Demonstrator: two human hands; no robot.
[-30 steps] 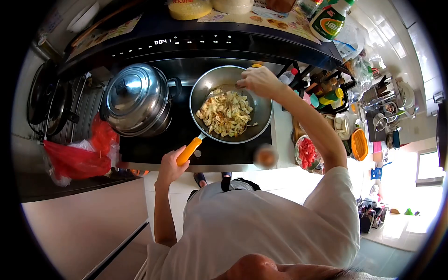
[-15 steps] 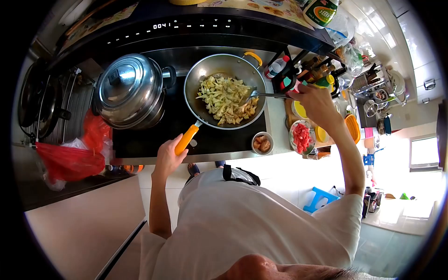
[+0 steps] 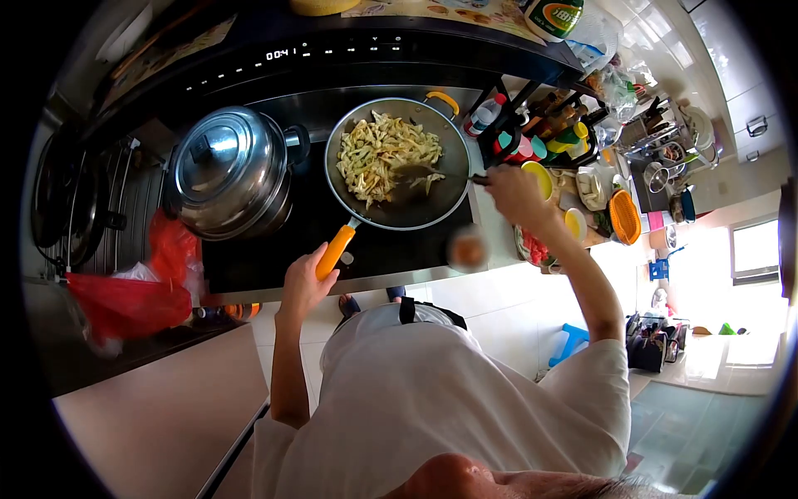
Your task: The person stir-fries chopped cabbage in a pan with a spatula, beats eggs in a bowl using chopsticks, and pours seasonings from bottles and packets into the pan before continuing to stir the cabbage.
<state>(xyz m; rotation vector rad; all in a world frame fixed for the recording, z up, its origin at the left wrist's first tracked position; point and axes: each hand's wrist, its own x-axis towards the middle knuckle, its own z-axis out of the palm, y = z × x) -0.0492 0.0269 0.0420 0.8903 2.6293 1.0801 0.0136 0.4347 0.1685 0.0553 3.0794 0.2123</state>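
My left hand (image 3: 306,281) is wrapped round the yellow handle (image 3: 336,252) of a round metal pan (image 3: 449,193) on the black stovetop (image 3: 309,187). Pale chopped food, perhaps vegetable or mushroom pieces, (image 3: 384,158) is gathered in the left and upper part of the pan. Over the pan's right rim, my right hand (image 3: 517,195) grips the handle of a metal spatula (image 3: 422,171). The spatula's blade is blurred and lies at the lower right edge of the food.
Left of the pan stands a lidded steel steamer pot (image 3: 229,170). A small bowl (image 3: 468,249) sits at the stove's front right corner. Red meat (image 3: 534,247) is partly behind my right arm. Bottles (image 3: 485,115) and an orange basket (image 3: 624,217) are farther right. Red bags (image 3: 133,303) hang at left.
The spatula and my right hand have moved left from half a second ago, and the food has shifted up and left in the pan. My left hand keeps its hold on the handle.
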